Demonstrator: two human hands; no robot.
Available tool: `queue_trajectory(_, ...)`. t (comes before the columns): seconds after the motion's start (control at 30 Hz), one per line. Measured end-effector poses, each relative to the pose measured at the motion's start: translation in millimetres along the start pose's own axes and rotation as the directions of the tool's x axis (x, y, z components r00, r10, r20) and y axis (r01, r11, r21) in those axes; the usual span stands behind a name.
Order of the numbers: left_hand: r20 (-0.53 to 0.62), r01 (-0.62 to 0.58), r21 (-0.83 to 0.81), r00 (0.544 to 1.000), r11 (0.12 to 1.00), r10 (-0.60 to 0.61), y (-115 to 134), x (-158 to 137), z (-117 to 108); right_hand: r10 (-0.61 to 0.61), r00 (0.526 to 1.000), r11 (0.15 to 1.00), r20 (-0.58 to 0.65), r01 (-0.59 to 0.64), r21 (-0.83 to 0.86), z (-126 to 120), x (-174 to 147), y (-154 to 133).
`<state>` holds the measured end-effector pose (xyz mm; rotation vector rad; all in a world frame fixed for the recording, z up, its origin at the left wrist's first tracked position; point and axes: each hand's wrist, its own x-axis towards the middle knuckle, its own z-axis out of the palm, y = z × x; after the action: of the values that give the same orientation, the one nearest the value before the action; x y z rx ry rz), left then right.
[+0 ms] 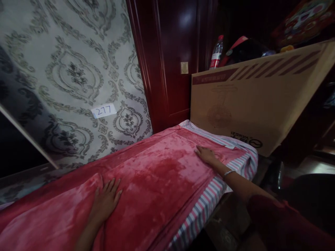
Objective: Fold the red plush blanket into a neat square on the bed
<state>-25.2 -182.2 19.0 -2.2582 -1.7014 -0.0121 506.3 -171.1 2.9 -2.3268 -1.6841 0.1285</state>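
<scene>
A red plush blanket point(157, 177) lies spread over a long surface, its pile showing lighter and darker patches. My left hand point(106, 199) rests flat on it with the fingers spread, beside a fold in the cloth. Farther off, my right hand point(206, 154) lies palm down on the blanket near its far end, fingers stretched out; a bracelet circles that wrist. Beneath the blanket, a striped sheet point(201, 202) in white, grey and pink shows along the right side and at the far end.
Patterned wallpaper point(75, 73) with a paper marked 277 point(104, 111) borders the left. A dark red wooden panel point(172, 42) stands behind. At the far right are a large cardboard box point(251, 94) and a plastic bottle point(216, 54) with a red cap.
</scene>
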Motion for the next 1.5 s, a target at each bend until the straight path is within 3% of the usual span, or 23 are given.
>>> queue_trajectory(0.17,0.001,0.01,-0.04,1.0,0.999,-0.01,-1.1,-0.1,0.9,0.093,0.996,0.993,0.004,-0.093,0.069,-14.1,41.2,-8.5)
queue_trajectory(0.4,0.014,0.026,-0.065,1.0,0.998,-0.025,-2.3,-1.7,1.6,0.121,0.989,0.972,0.09,-0.137,0.19,-15.6,94.2,-14.8)
queue_trajectory(0.67,0.01,0.005,-0.07,1.0,0.998,-0.004,-11.3,-0.7,15.8,0.011,0.997,0.938,0.072,-0.036,0.345,-12.5,121.6,-19.3)
queue_trajectory(0.97,0.071,0.031,-0.043,0.997,0.999,-0.027,-15.8,0.9,23.6,0.104,0.993,0.975,-0.061,-0.089,0.203,14.7,105.0,-26.1)
queue_trajectory(1.17,0.041,0.007,-0.069,0.999,0.998,-0.004,-11.8,0.8,15.1,0.107,0.994,0.976,-0.028,-0.1,0.194,4.9,104.5,-27.9)
queue_trajectory(1.3,0.02,-0.015,-0.089,1.0,0.996,0.017,-7.1,2.2,7.6,0.095,0.994,0.967,0.053,-0.105,0.231,-11.0,90.4,-4.7)
queue_trajectory(1.5,0.066,-0.006,-0.049,0.998,0.999,0.009,2.3,3.9,-1.3,0.072,0.989,0.94,0.126,-0.109,0.322,-31.7,35.9,58.9)
